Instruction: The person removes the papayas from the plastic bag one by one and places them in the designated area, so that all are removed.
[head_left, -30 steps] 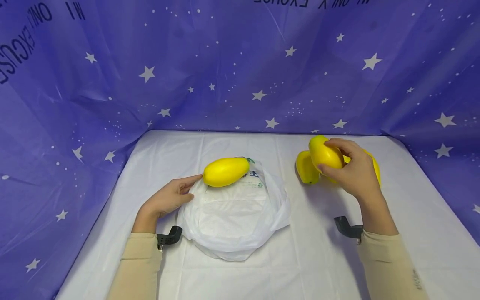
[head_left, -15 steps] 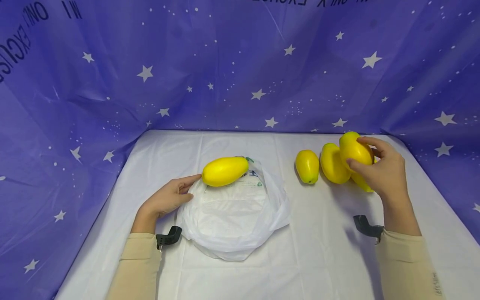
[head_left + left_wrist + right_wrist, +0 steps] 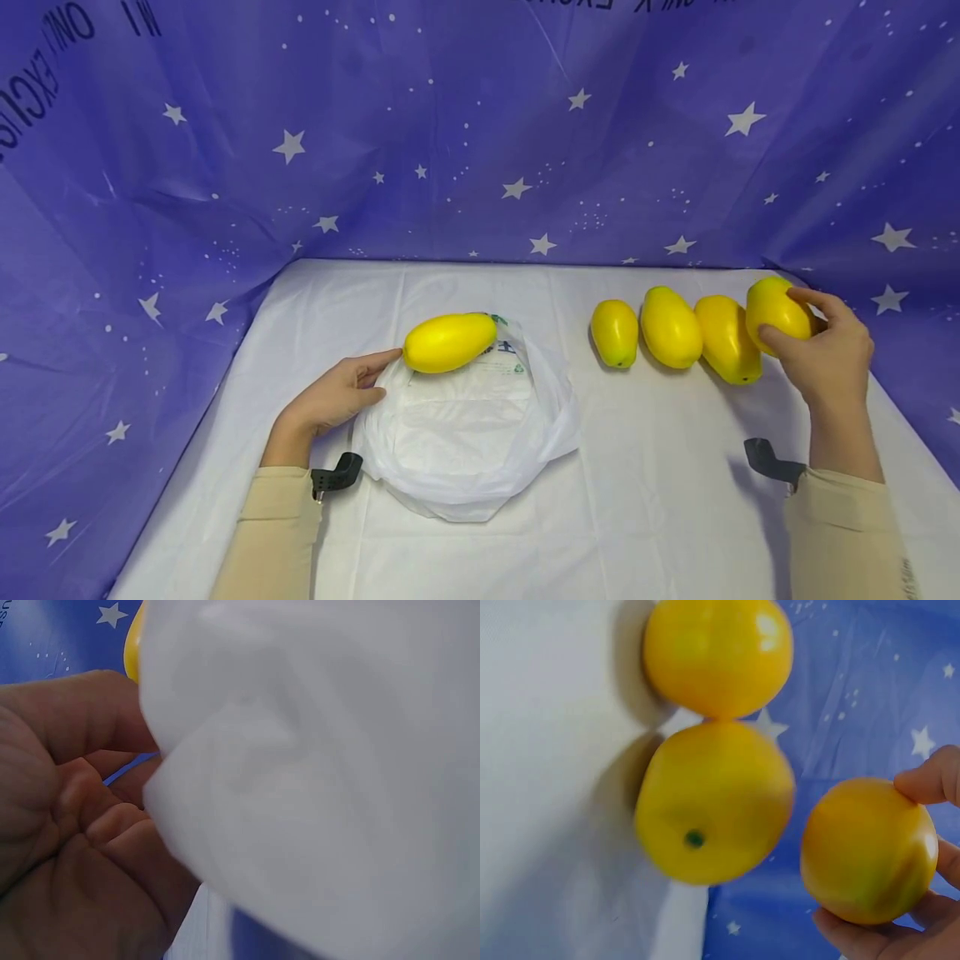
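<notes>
A yellow mango (image 3: pixel 778 310) is in my right hand (image 3: pixel 828 354), held between thumb and fingertips at the far right. In the right wrist view, the held mango (image 3: pixel 870 851) stands apart from two others. Three more yellow mangoes lie in a row beside it: a small one (image 3: pixel 615 333), a middle one (image 3: pixel 672 327) and one nearest the hand (image 3: pixel 727 337). My left hand (image 3: pixel 337 396) holds the left rim of a white plastic bag (image 3: pixel 457 497); in the left wrist view the bag (image 3: pixel 315 787) hides the fingertips. A long yellow fruit (image 3: pixel 450 342) lies across the bag's back rim.
A white cloth (image 3: pixel 637 500) covers the table. A purple sheet (image 3: pixel 465 125) with white stars rises behind and at both sides. Dark camera mounts stick out from the left wrist (image 3: pixel 339 472) and the right wrist (image 3: pixel 772 462).
My right hand has moved right with the mango, past the row, which now shows fully. The left hand, the bag and the long yellow fruit have stayed in place.
</notes>
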`<action>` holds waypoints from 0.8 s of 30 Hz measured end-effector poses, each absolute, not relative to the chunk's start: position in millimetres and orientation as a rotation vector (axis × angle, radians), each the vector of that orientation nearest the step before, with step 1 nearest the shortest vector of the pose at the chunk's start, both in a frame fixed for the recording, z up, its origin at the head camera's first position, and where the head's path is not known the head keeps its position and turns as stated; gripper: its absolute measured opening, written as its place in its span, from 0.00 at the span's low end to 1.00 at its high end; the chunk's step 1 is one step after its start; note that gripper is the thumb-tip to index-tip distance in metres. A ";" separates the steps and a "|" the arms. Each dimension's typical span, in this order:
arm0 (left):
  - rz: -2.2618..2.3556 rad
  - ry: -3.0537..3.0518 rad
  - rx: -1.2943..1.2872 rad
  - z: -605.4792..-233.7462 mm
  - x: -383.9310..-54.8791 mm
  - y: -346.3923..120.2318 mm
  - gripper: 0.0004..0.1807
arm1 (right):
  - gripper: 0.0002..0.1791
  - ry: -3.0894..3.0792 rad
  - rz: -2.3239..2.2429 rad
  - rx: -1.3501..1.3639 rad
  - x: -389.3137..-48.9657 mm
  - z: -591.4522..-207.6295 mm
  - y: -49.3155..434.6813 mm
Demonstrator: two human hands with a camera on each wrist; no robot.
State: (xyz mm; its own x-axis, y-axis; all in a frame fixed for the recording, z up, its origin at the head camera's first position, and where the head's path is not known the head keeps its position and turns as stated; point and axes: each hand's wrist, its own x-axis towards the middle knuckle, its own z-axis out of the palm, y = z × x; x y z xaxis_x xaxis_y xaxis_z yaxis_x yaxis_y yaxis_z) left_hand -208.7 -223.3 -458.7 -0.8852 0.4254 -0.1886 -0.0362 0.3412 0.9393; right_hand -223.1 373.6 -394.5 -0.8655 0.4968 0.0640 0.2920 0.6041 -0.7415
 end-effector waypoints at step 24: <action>1.544 2.234 0.323 -456.9 -208.1 -222.6 0.34 | 0.41 -2.721 1.088 -0.554 -237.6 -454.4 423.3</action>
State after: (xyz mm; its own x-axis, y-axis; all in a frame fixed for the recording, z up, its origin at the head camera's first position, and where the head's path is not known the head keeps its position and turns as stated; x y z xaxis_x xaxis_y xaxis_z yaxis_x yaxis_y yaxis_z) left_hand -208.1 -222.6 -456.9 -0.8916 0.4087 -0.1951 -0.0381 0.3616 0.9315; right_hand -237.6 423.3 -454.4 -0.9187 0.3948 0.0100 0.2790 0.6667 -0.6911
